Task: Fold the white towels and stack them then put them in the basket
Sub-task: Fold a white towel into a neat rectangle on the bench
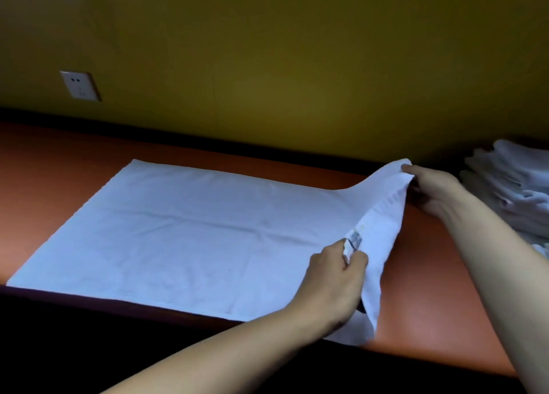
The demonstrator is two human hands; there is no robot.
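Note:
A white towel lies spread flat across the orange table, with its right edge lifted off the surface. My left hand pinches that raised edge near the front, by a small label. My right hand grips the far right corner of the same edge, held a little above the table. Between the two hands the edge runs taut and slanted. At the right border rests a heap of white towels, loosely stacked. No basket is in view.
A yellow wall rises behind the table, with a white socket at the left. A dark strip runs along the table's back edge. The table's front edge drops into darkness below my forearms.

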